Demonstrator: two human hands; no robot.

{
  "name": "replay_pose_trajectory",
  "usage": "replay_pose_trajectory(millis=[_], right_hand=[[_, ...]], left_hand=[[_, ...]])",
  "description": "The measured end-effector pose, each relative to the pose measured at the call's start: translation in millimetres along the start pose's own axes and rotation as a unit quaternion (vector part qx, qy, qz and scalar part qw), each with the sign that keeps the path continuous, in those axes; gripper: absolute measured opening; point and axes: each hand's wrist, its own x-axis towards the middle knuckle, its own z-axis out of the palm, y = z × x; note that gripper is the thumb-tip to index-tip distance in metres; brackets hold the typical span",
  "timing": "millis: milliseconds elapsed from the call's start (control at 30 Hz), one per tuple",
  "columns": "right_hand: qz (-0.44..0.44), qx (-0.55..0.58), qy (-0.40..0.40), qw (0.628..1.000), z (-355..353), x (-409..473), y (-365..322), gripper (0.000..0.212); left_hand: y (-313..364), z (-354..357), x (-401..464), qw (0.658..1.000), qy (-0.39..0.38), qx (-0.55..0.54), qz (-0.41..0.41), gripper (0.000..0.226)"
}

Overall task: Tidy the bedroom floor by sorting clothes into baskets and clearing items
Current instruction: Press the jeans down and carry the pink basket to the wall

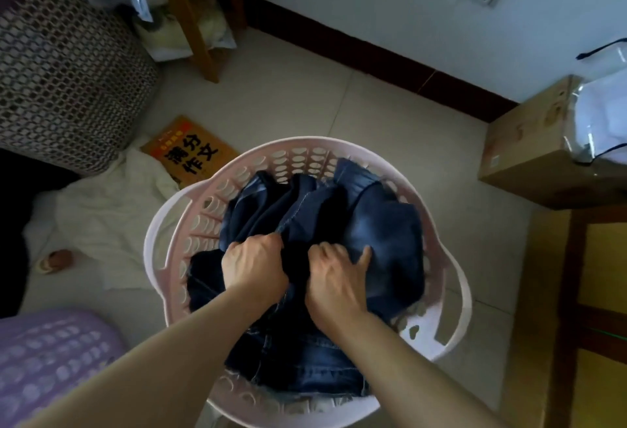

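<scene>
A round pale pink laundry basket (298,151) stands on the tiled floor in the middle of the head view. Dark blue denim jeans (383,224) fill it, and a frayed hem hangs over the near rim. My left hand (254,263) grips a fold of the denim with curled fingers. Beside it, my right hand (334,280) is pushed into the jeans, its fingers curled round the cloth and its thumb stretched out on the fabric. Left of the basket, a white garment (101,220) lies crumpled on the floor.
An orange book (190,152) lies on the floor behind the white garment. A purple basket (51,366) sits at lower left, a tall woven hamper (64,71) at upper left. A cardboard box (529,146) and wooden furniture (583,292) stand on the right. A small cup-like object (56,259) lies at left.
</scene>
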Motion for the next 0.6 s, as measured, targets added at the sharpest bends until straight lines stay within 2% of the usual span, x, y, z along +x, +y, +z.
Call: replay_pose_trajectory(millis=[133,233,333,467,600], right_hand=[[0.003,0.059,-0.128,0.99,18.9,8.0,-13.7,0.027],[0.005,0.089,-0.184,0.979,45.4,21.3,-7.4,0.024],[-0.004,0.09,-0.237,0.967,80.8,31.6,-0.1,0.035],[-0.003,0.104,-0.275,0.956,118.5,42.1,0.4,0.051],[0.0,0.111,-0.294,0.949,120.7,42.6,-2.6,0.052]], left_hand=[[-27.4,26.3,-5.6,0.995,-0.052,0.08,0.035,0.037],[-40.6,58.0,-3.2,0.99,-0.113,0.062,0.051,0.043],[-49.4,89.9,8.3,0.98,-0.174,0.079,0.055,0.047],[-55.9,117.6,23.3,0.963,-0.227,0.133,0.054,0.057],[-57.0,115.3,23.0,0.948,-0.258,0.174,0.062,0.068]])
